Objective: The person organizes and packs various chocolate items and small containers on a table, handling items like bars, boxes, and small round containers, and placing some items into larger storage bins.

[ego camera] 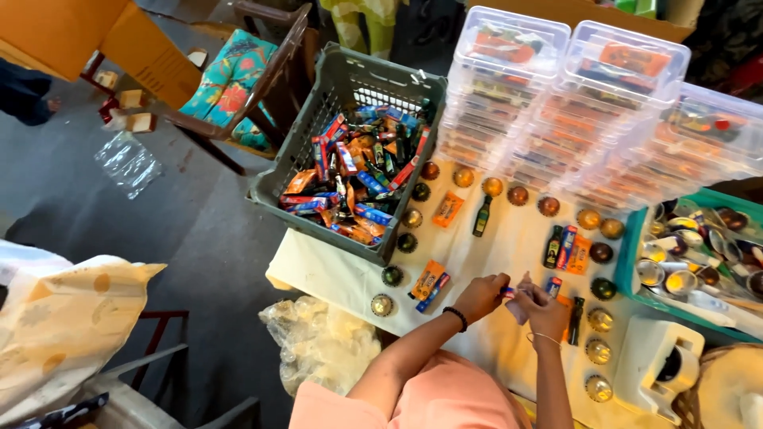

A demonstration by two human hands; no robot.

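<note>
A small blue packet (506, 291) sits pinched between the fingers of my left hand (479, 296) and my right hand (543, 308), just above the cloth-covered tabletop (509, 238). Orange packets, little dark bottles and round gold-lidded tins lie around; a grey crate (334, 103) of packets stands beyond.

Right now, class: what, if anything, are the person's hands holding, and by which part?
Both hands, left and right, pinch a small blue packet between them, one at each end; a clear wrapper seems to be there too.
</note>
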